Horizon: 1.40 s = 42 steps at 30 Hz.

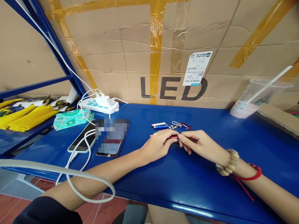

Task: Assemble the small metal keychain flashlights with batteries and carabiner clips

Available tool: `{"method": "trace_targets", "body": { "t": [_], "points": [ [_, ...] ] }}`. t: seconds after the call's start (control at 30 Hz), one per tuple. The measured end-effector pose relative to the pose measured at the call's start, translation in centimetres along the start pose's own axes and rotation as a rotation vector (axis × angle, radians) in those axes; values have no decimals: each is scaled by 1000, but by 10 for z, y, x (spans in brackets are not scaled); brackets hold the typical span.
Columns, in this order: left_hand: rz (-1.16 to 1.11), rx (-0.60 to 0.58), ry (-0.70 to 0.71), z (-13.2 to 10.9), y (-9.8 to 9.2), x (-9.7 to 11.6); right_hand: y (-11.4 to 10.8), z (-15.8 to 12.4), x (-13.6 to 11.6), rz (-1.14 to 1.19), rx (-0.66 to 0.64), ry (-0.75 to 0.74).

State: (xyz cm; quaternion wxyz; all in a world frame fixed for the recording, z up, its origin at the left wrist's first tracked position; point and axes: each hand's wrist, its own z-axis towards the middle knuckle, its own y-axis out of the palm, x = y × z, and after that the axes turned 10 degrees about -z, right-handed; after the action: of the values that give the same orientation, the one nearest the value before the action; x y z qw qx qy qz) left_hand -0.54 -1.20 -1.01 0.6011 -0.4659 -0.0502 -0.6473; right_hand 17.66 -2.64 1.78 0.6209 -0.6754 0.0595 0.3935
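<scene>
Cable, thick, pale grey and looped [91, 182], hangs nearest, crossing in front of my left forearm; if I jerked that arm back, it could snag. Beyond it, over a glossy blue tabletop [201, 189], my left hand [157, 146] closes thumb and fingers around a slim red metallic tube [173, 136]. My right hand [195, 143] pinches at the tube's right end, thumb against forefinger, the other fingers curled below. My fingers hide most of the tube, so I cannot tell whether it is open; anything loose inside could drop out if I tipped it, and its smooth skin could slip if my pinch slackened. Just past my fingertips lie a slim silver tube [158, 124], a slim blue tube [161, 127], small round silver discs [173, 127] and a cluster of metal clips, one red [187, 125]. A careless knuckle could set the tubes rolling or scatter the discs. Farther right, a clear plastic cup holding pink drink [244, 105] appears to lean, perhaps from lens distortion; a swinging right elbow might spill it. Behind everything rises a brown cardboard box lettered LED [130, 59].
</scene>
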Motion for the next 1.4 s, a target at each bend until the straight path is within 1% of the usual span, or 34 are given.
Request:
{"method": "trace_targets", "body": {
  "t": [0.07,0.13,0.2,0.27,0.33,0.43,0.5,0.63,0.77,0.87,1.13,1.2,1.4],
  "points": [
    [-8,56,-2,0,2,-2,1,-1,1,-68,72,6],
    [1,80,-17,1,2,-3,1,-1,3,-178,183,3],
    [12,90,-43,1,2,-3,-1,-1,5,-262,318,-35],
    [14,90,-70,1,1,-3,-2,-1,7,-288,435,-106],
    [11,86,-89,2,1,-2,-4,0,9,-291,501,-189],
    [9,77,-90,2,1,-2,-5,1,10,-294,551,-286],
    [8,70,-71,1,1,-2,-6,1,11,-292,557,-329],
    [-4,17,-39,0,-1,-2,-7,-1,12,-304,521,-373],
    [-21,-64,-105,0,-4,0,-6,-3,14,-349,479,-342],
    [-46,-101,-141,0,-5,0,-5,-3,16,-344,470,-341],
    [-36,-154,-149,0,-7,1,-6,-3,13,-335,460,-376],
    [-30,-163,-147,0,-8,2,-7,-3,12,-316,449,-365],
    [-40,-216,-159,-2,-8,3,-6,-1,10,-246,352,-269]
  ]
}}
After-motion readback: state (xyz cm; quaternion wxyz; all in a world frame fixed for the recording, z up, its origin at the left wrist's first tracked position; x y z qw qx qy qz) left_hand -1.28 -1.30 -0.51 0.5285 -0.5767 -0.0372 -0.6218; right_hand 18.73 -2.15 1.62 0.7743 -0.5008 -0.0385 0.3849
